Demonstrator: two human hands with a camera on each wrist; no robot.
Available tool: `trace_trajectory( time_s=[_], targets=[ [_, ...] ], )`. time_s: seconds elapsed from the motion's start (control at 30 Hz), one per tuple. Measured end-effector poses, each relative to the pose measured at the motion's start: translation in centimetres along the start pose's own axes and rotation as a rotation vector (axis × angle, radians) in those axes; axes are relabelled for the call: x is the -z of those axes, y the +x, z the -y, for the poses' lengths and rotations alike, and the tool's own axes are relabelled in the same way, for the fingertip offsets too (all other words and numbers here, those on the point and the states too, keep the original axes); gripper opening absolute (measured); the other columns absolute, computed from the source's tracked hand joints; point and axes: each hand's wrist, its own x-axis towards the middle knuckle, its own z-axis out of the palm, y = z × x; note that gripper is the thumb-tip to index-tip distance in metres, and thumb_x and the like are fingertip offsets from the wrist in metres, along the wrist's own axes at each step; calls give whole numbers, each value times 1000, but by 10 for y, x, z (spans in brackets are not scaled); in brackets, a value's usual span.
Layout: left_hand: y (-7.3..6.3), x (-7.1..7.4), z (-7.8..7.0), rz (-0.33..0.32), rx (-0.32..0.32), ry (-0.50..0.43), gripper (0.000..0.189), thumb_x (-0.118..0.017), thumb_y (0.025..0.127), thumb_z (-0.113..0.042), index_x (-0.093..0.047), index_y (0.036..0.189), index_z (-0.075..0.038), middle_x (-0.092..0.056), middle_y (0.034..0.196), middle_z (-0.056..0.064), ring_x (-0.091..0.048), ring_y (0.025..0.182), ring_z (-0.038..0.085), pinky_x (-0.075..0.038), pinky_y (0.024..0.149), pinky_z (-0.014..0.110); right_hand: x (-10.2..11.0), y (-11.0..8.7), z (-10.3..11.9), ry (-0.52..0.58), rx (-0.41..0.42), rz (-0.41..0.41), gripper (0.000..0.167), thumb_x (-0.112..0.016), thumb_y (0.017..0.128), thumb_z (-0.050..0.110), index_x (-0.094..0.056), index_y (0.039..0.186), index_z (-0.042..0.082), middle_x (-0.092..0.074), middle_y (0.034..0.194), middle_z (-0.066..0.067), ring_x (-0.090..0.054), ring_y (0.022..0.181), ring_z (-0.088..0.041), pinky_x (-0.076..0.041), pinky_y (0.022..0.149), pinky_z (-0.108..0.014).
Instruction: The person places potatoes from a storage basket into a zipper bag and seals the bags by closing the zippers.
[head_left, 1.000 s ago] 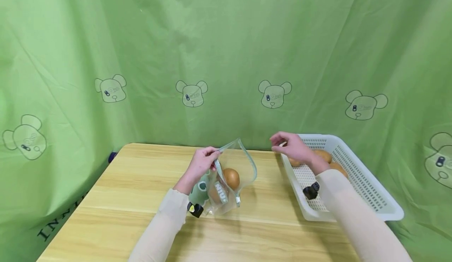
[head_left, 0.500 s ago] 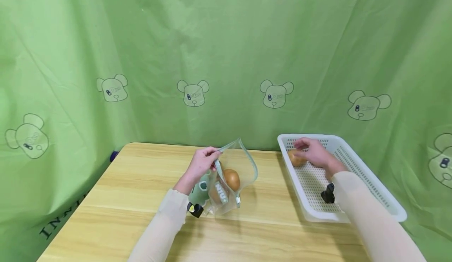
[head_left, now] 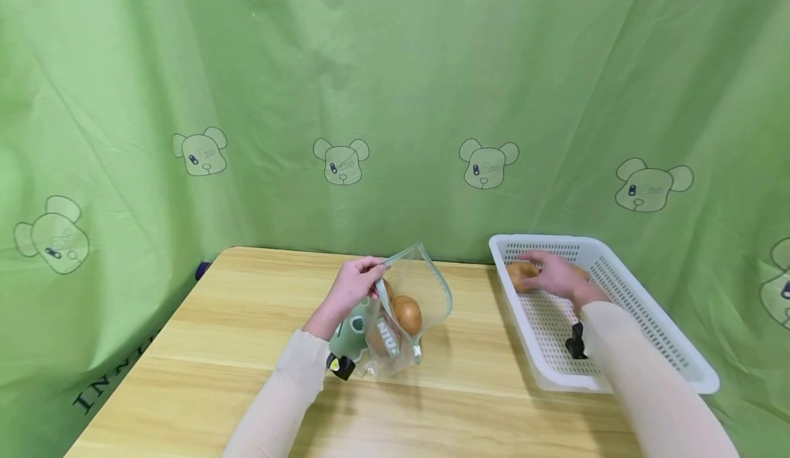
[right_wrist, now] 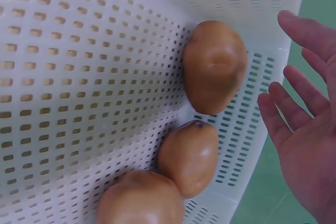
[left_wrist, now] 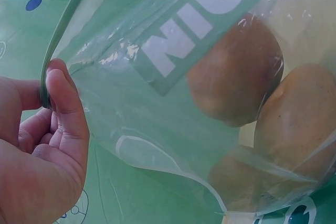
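In the head view my left hand (head_left: 354, 285) pinches the rim of a clear zip bag (head_left: 435, 293), which stands with its mouth spread apart. Pale "NIU" lettering and a green print mark the bag. Through its plastic, in the left wrist view, show smooth brown potatoes (left_wrist: 296, 114), partly overlapping. At the far left corner of a white plastic basket (head_left: 518, 331), my right hand (head_left: 555, 274) reaches with thumb and fingers spread beside a potato (head_left: 520, 276). In the right wrist view three potatoes (right_wrist: 214, 66) lie in the basket, and the hand's fingers look apart from them.
The wooden table (head_left: 247, 348) bears the bag at its middle and the basket on the right. The basket's raised rim (head_left: 654, 307) runs round the right forearm. Behind the table hangs a green curtain (head_left: 395, 211) with bear-head drawings.
My right hand has moved right and down into the basket, toward the potato at its far left corner. The left hand keeps its hold on the bag with little movement.
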Motion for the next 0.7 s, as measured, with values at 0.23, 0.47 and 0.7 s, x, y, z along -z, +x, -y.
trace_trajectory(
  time_s=[0.23, 0.47, 0.7],
  targets=[
    [1, 1, -1, 1, -1, 2, 17, -56, 95, -9, -68, 103, 1, -55, 71, 4, -49, 50, 10, -46, 46, 20, -6, 7, -9, -83, 80, -19, 76, -78, 77, 28, -42, 139, 2, -36, 142, -27, -31, 129, -47, -22, 104, -63],
    [0, 2, -1, 8, 17, 9, 18, -56, 95, -9, -67, 103, 1, -56, 71, 4, -49, 50, 9, -46, 47, 20, -12, 14, -21, -66, 156, -30, 72, -79, 74, 15, -44, 134, -6, -40, 137, -30, -32, 127, -48, -20, 105, -62],
    [1, 2, 0, 2, 20, 21, 17, -56, 95, -11, -67, 102, 1, -56, 72, 4, -49, 50, 9, -46, 47, 20, -16, 18, -29, -79, 175, -43, 74, -80, 72, 15, -45, 134, -4, -40, 137, -29, -32, 126, -48, -20, 103, -64]
  ],
)
